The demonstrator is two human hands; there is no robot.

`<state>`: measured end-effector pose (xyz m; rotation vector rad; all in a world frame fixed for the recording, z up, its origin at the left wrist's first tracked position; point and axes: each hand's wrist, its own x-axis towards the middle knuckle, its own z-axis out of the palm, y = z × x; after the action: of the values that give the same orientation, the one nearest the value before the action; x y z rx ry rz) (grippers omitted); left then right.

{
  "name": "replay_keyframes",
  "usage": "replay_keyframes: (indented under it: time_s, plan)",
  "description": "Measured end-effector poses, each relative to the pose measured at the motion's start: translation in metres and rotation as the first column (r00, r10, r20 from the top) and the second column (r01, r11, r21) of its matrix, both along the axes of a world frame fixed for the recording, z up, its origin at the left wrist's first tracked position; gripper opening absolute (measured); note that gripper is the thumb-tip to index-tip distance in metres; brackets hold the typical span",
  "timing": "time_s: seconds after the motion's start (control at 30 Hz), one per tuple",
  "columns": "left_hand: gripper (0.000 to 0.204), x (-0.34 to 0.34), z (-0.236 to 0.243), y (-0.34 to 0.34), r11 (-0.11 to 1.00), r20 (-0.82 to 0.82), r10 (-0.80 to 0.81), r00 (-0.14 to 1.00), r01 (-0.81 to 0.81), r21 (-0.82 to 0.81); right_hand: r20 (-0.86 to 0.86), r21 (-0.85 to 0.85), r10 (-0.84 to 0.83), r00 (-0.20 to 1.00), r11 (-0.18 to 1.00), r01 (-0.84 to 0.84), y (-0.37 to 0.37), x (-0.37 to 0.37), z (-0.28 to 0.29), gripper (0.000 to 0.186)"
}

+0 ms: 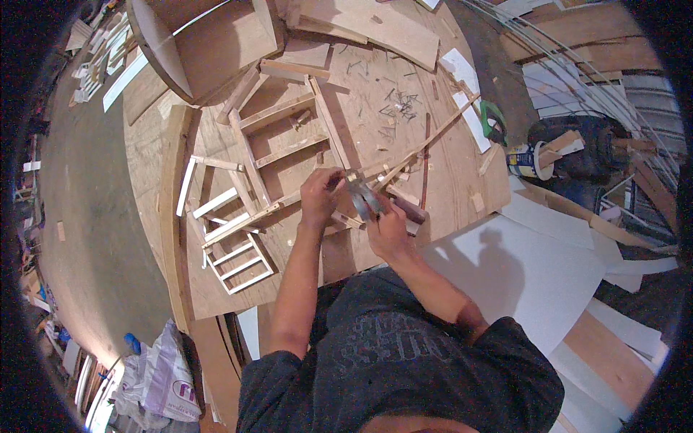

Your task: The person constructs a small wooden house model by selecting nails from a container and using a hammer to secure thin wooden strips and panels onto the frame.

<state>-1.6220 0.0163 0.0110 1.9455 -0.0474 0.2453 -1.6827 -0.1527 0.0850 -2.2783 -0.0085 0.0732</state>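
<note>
My right hand (390, 229) is closed round a hammer (363, 198), whose grey metal head is blurred. Beside it, my left hand (320, 196) has its fingertips pinched together close to the hammer head; whatever is between them is too small to make out. Under and beyond my left hand lies a wooden frame (291, 150) with crossbars, flat on the plywood table (455, 166). A long thin wood strip (440, 131) runs from near the hammer toward the far right. Loose nails (399, 106) are scattered beyond my hands.
Small white-edged frames (242, 265) lie at the left by a long timber (175, 216). A curved wooden cabinet piece (216, 54) stands at the far left. A green-handled saw (493, 119) and a bucket (530, 160) are at the right; white sheets (556, 252) lie below.
</note>
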Motion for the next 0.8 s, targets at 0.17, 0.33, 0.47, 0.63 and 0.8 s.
replay_keyframes:
  time_s: [0.17,0.33,0.47,0.63,0.8]
  plan:
    - [0.023,0.000,-0.003,0.002,1.000,-0.012,0.007,1.000,-0.007,0.008,0.015,0.009,0.018,1.000,1.000,-0.018,0.000,-0.001,0.006,0.032]
    - [0.024,-0.001,-0.005,0.004,1.000,-0.022,-0.005,1.000,0.006,0.019,0.099,-0.159,0.069,0.993,0.986,-0.052,0.000,0.002,-0.014,0.029]
    - [0.023,0.002,0.007,0.000,0.997,-0.025,0.000,1.000,0.002,0.078,-0.084,0.104,-0.029,0.996,0.994,0.038,-0.002,-0.001,0.002,0.029]
    - [0.021,0.003,0.004,-0.001,0.999,-0.004,0.035,0.999,-0.035,0.040,-0.193,-0.128,-0.015,0.981,0.992,-0.010,-0.008,0.002,-0.018,0.045]
    - [0.020,0.003,0.007,-0.002,0.996,-0.022,0.041,0.999,-0.039,0.082,-0.369,-0.055,-0.078,0.926,0.997,0.062,-0.023,-0.006,-0.014,0.049]
